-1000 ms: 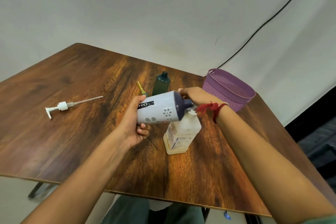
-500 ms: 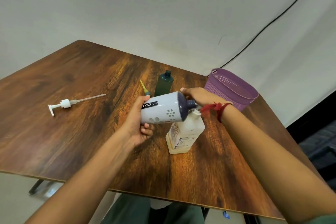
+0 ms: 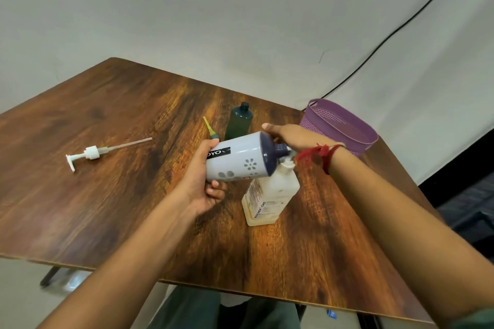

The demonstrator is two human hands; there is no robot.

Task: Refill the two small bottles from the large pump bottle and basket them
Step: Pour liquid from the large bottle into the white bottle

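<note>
- A person works at a wooden table (image 3: 107, 195). The step in hand looks like pouring liquid from 1 bottle into another.
- The left hand (image 3: 203, 181) grips the base of a white bottle (image 3: 240, 160), thumb on top and fingers curled under.
- The white bottle lies almost level. Its dark neck points right, just over the mouth of a cream bottle (image 3: 270, 195).
- The cream bottle stands mid-table, just right of the left hand.
- The right hand (image 3: 291, 136) reaches in at the 2 necks. Its fingers are mostly hidden, so I cannot tell its grip.
- To pour well, line the mouths up closely, steady the cream bottle and tilt slowly.
- A green bottle (image 3: 238, 123) stands farther off. A purple basket (image 3: 320, 120) sits far right, and a pump (image 3: 92, 153) lies at left.
</note>
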